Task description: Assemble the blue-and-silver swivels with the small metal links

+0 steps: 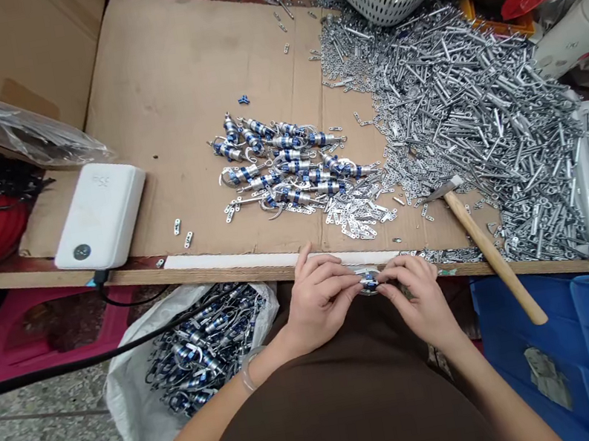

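Flattened cardboard (pixel 170 121) covers the workbench (pixel 55 272) in front of you, and at its near edge your hands meet over a small blue-and-silver piece (pixel 369 282), held just below the bench edge and mostly hidden by your fingers. Your left hand (pixel 320 303) and right hand (pixel 418 301) both curl inward, their fingers closed on the piece from either side in a tight pinch; you can't tell from this view exactly how it sits between them. Just beyond your hands, a loose cluster of blue-banded metal pieces (pixel 279 163) with hooks and rings lies on the cardboard, with small perforated silver strips (pixel 362 217) scattered along its near side. That cluster, along with more such pieces (pixel 203 349) heaped in a white sack (pixel 136 420) on the floor to your left, shows how much stands assembled. Against that, a far larger heap of loose silver metal parts (pixel 471 130) spreads across the right of the board, and a white plastic basket (pixel 374 0) beyond it is filled with more. A wooden-handled hammer (pixel 489 255) lies across the bench edge near your right hand, its handle jutting out above a blue plastic crate (pixel 522 333). A white power bank (pixel 99 215) sits at the left of the board, its cable dropping over the edge.
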A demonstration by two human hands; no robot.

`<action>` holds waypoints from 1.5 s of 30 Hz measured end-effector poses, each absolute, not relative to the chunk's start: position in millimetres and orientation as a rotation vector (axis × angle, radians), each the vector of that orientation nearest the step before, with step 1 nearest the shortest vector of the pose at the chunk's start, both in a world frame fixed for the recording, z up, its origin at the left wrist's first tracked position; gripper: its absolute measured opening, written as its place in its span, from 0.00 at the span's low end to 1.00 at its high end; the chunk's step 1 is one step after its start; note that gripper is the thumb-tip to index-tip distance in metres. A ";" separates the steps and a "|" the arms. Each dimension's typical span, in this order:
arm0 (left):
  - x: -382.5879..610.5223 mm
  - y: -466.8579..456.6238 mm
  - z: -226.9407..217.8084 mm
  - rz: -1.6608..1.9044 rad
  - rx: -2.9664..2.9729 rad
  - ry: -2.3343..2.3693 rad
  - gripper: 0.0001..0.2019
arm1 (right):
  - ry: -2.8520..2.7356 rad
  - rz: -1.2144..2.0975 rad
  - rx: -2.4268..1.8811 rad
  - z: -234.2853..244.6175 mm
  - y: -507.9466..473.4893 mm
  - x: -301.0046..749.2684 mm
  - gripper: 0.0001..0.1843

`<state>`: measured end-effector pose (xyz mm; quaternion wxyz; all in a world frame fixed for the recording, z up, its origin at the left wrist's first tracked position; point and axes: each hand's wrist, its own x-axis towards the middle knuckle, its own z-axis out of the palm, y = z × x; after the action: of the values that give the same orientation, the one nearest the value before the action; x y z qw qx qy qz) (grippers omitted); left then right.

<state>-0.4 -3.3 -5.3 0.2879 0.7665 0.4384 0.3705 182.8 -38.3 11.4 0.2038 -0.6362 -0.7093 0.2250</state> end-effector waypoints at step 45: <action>1.2 -10.9 -25.9 0.991 2.576 1.119 0.02 | -1.954 0.657 -1.751 5.0 0.5 175.8 0.05</action>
<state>1.2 -10.9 -25.9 0.0814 0.8621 0.3743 0.3317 175.8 0.5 5.0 0.2166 -0.6319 -0.7054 0.2372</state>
